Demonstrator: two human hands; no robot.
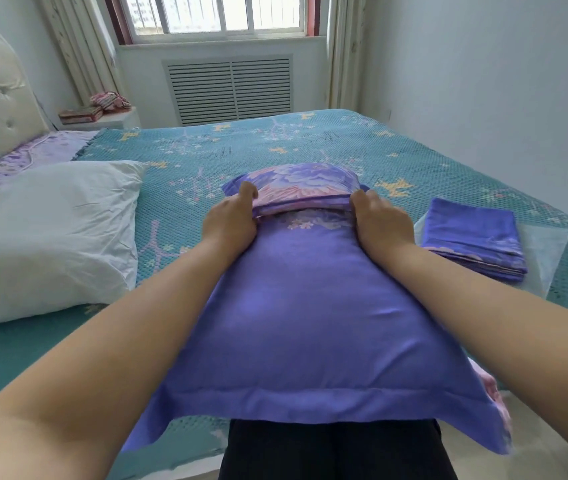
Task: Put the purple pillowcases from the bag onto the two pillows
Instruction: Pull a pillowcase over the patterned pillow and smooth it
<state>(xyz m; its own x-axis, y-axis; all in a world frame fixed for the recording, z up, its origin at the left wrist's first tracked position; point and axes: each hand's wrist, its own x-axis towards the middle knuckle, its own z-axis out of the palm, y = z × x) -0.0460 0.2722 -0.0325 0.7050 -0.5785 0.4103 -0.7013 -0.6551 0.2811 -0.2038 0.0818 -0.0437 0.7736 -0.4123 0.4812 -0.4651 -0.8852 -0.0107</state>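
The bed [310,147] is used as the work surface. A bare white pillow [50,237] is left at the left side, apparently awaiting its cover. The first pillow, already inside a purple pillowcase [303,313], is laid lengthwise from the bed's near edge so that its far, open end can be reached. The second folded pillowcase [473,237] is kept on the clear bag [545,251] to the right. The flowered flap is pinched at each corner by the left hand [232,220] and right hand [381,220], fingers curled round the fabric, probably for tucking it closed.
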